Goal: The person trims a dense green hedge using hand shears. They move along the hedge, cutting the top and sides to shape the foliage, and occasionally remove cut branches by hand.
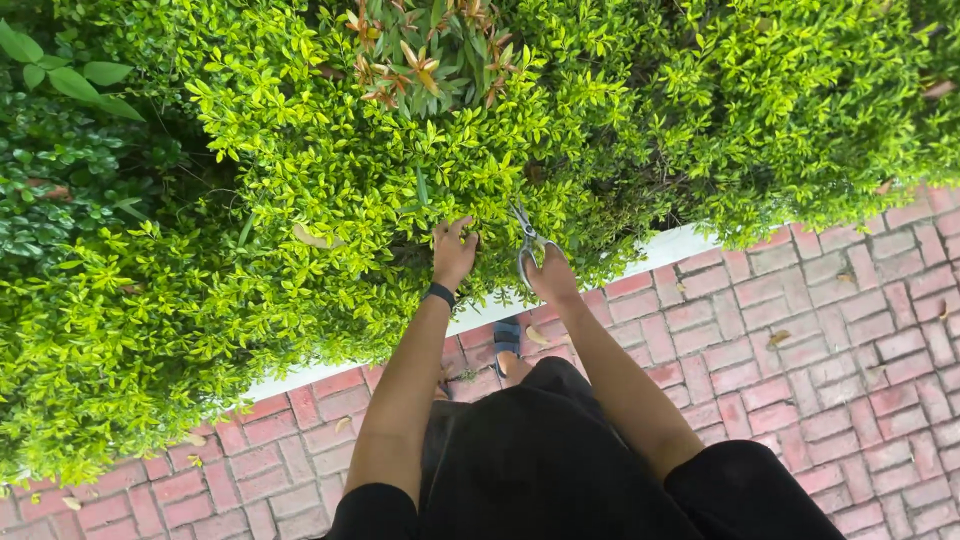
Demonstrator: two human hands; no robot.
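My right hand (pixel 551 275) grips a pair of metal scissors (pixel 525 238), blades pointing up into the bright green hedge (pixel 330 170). My left hand (pixel 453 250) reaches into the foliage just left of the scissors, fingers curled among the leaves; whether it holds a sprig is hidden. A dark band (pixel 439 294) circles the left wrist. Both arms stretch forward from black sleeves.
The hedge fills the upper frame, with darker shrubs (pixel 60 160) at the left and reddish shoots (pixel 420 50) on top. A white kerb (pixel 660 250) borders it. Red brick paving (pixel 830 340) lies below, with scattered dry leaves. My sandalled foot (pixel 507 345) stands near the kerb.
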